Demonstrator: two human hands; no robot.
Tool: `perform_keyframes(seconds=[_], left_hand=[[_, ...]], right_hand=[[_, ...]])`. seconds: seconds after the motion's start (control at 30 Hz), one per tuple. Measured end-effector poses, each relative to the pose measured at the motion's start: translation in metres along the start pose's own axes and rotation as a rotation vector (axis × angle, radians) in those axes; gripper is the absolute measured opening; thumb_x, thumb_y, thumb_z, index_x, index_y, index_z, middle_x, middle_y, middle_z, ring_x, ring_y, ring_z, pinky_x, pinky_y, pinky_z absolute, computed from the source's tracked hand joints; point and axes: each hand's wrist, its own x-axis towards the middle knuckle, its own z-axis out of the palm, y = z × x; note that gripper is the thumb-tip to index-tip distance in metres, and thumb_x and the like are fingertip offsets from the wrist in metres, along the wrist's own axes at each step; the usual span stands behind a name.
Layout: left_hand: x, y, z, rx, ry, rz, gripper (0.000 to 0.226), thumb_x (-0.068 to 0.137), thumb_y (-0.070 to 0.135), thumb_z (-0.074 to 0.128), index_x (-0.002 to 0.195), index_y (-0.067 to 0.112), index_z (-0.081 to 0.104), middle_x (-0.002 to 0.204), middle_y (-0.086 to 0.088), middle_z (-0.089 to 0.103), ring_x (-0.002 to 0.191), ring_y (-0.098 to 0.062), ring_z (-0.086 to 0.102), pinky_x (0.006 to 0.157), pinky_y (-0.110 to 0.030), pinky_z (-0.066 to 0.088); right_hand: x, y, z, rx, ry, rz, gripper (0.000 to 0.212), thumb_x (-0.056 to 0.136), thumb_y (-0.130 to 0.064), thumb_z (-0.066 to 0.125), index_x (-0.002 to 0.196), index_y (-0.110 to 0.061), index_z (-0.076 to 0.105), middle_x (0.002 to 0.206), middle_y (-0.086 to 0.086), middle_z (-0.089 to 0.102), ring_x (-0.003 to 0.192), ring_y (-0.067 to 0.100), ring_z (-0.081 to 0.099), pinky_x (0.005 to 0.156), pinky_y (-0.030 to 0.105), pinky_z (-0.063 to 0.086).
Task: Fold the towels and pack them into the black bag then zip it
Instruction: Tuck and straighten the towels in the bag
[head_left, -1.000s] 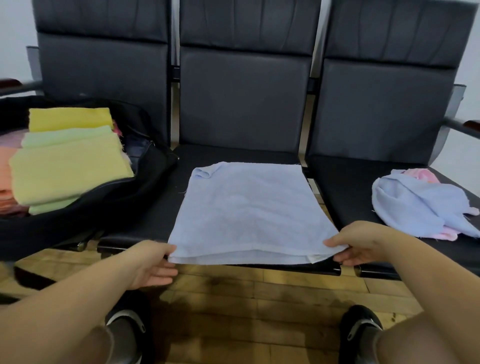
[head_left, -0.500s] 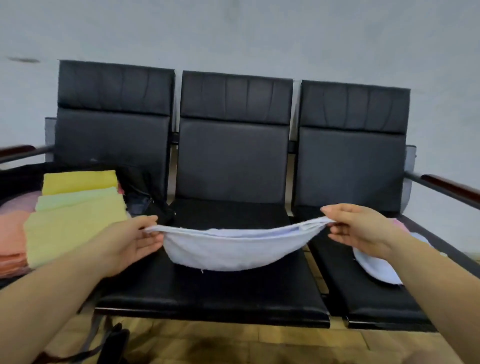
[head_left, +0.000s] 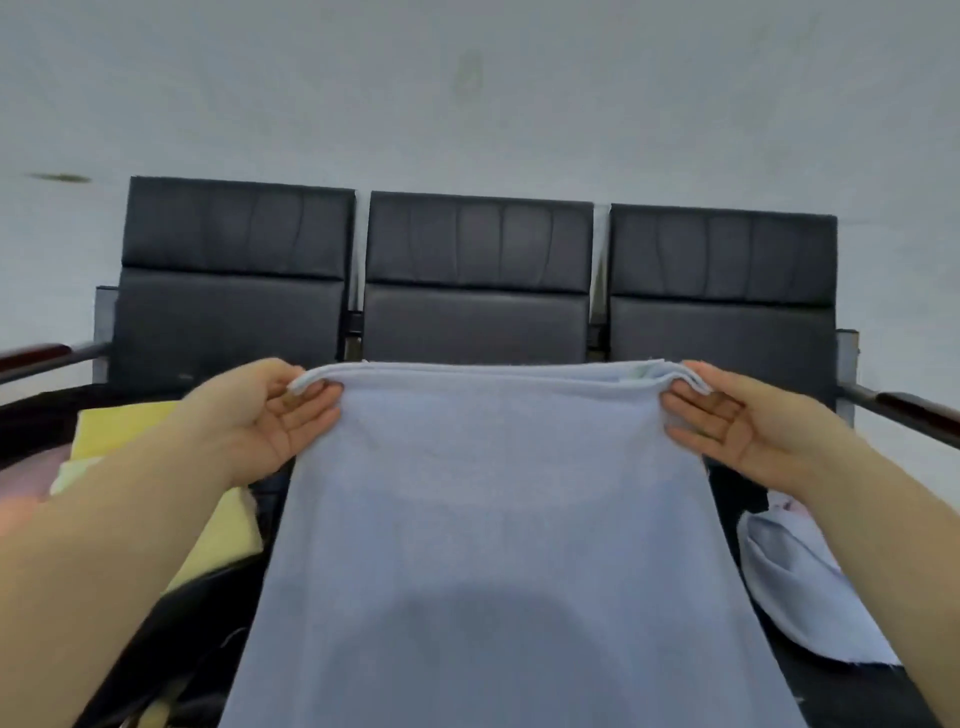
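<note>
Half a second ago the pale blue towel (head_left: 498, 545) sagged in a shallow loop between the hands, low over the middle seat; now it has been lifted and drawn taut, and it hangs as a broad sheet from the hands down to the near edge of the view, hiding the middle seat. The view has tipped upward too, so more wall shows.

Nearest are two bare forearms, one on each side of the hanging towel. The left hand (head_left: 260, 415) pinches the towel's top left corner, thumb on the far side and fingers (head_left: 311, 415) lying nearly straight on the near face. The right hand (head_left: 727, 421) mirrors it at the top right corner, palm turned toward the viewer. Several layered edges show along the top, so the towel is doubled.

To the left, partly behind the left forearm, the black bag (head_left: 171, 639) lies open on the left seat with a stack of folded towels (head_left: 124, 431) in it: two yellowish ones can be counted, with pink and orange cloth blurred at the frame's edge. To the right, on the right seat, one more pale blue towel (head_left: 795, 597) lies crumpled, with a bit of pink cloth (head_left: 779, 506) beside it.

Farther back stands one bench (head_left: 478, 280) of three black seats, with two armrests, one at each end. Behind it is a plain grey wall (head_left: 467, 93).
</note>
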Motion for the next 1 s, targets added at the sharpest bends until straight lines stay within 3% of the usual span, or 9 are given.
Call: perform_keyframes(seconds=[0.07,0.1,0.2,0.27,0.4,0.53,0.67,0.8,1.0], left_hand=[[0.024,-0.037,-0.011,0.012,0.061,-0.084,0.017,0.094,0.004,0.042,0.08,0.003,0.053,0.055,-0.008,0.066,0.05,-0.014,0.068,0.06,-0.038,0.059],[0.035,-0.054,-0.017,0.022,0.087,-0.115,0.017,0.093,0.003,0.042,0.08,0.003,0.053,0.06,-0.009,0.066,0.054,-0.015,0.069,0.067,-0.04,0.058],[0.066,-0.095,-0.031,0.026,0.129,-0.165,0.017,0.096,0.004,0.04,0.084,0.009,0.051,0.083,-0.011,0.063,0.078,-0.019,0.066,0.085,-0.046,0.048],[0.085,-0.113,-0.036,0.056,0.133,-0.192,0.019,0.098,0.008,0.038,0.084,0.014,0.048,0.089,-0.009,0.061,0.084,-0.018,0.063,0.084,-0.049,0.046],[0.123,-0.123,-0.029,0.073,0.147,-0.192,0.022,0.097,0.009,0.036,0.079,0.013,0.048,0.086,-0.007,0.059,0.09,-0.018,0.062,0.083,-0.052,0.046],[0.149,-0.134,-0.018,0.057,0.144,-0.156,0.035,0.097,0.01,0.037,0.13,0.011,0.05,0.086,-0.004,0.061,0.092,-0.017,0.063,0.095,-0.055,0.042],[0.162,-0.135,-0.012,0.059,0.135,-0.112,0.022,0.096,0.01,0.035,0.084,0.019,0.051,0.065,0.001,0.066,0.092,-0.017,0.065,0.102,-0.058,0.037],[0.166,-0.132,-0.014,0.046,0.12,-0.029,0.022,0.096,0.012,0.037,0.1,0.022,0.056,0.06,0.003,0.065,0.097,-0.02,0.066,0.094,-0.055,0.041],[0.144,-0.121,-0.03,0.242,0.073,-0.085,0.014,0.094,0.012,0.043,0.096,0.022,0.053,0.097,-0.005,0.068,0.089,-0.019,0.071,0.083,-0.046,0.05]], right_hand=[[0.014,0.038,-0.008,-0.012,0.03,0.071,0.094,-0.002,-0.035,0.095,0.089,-0.015,0.076,0.086,0.003,0.075,0.079,0.016,0.073,0.063,0.038,0.06],[0.02,0.055,-0.012,-0.032,0.07,0.108,0.092,0.01,-0.035,0.097,0.097,-0.016,0.072,0.087,0.002,0.075,0.081,0.016,0.073,0.066,0.039,0.06],[0.041,0.097,-0.021,-0.063,0.16,0.162,0.031,0.082,-0.026,0.07,0.112,-0.018,0.063,0.1,0.004,0.072,0.096,0.018,0.067,0.085,0.045,0.052],[0.057,0.118,-0.025,-0.093,0.211,0.177,0.018,0.095,-0.022,0.054,0.111,-0.018,0.061,0.107,0.005,0.069,0.102,0.019,0.063,0.096,0.048,0.045],[0.087,0.14,-0.025,-0.111,0.237,0.153,0.034,0.099,-0.023,0.046,0.133,-0.017,0.047,0.115,0.004,0.064,0.106,0.018,0.062,0.098,0.05,0.043],[0.113,0.151,-0.029,-0.084,0.244,0.111,0.038,0.101,-0.022,0.042,0.139,-0.016,0.043,0.118,0.003,0.062,0.108,0.018,0.061,0.093,0.045,0.044],[0.129,0.156,-0.023,-0.052,0.249,0.1,0.026,0.1,-0.023,0.046,0.125,-0.022,0.051,0.117,0.001,0.063,0.109,0.018,0.061,0.098,0.044,0.043],[0.133,0.158,-0.02,-0.059,0.258,0.097,0.036,0.1,-0.023,0.045,0.136,-0.02,0.047,0.123,0.002,0.062,0.116,0.019,0.058,0.102,0.043,0.04],[0.119,0.149,-0.024,-0.109,0.26,0.12,0.034,0.099,-0.022,0.047,0.132,-0.017,0.053,0.104,0.002,0.068,0.109,0.023,0.063,0.098,0.045,0.044]])
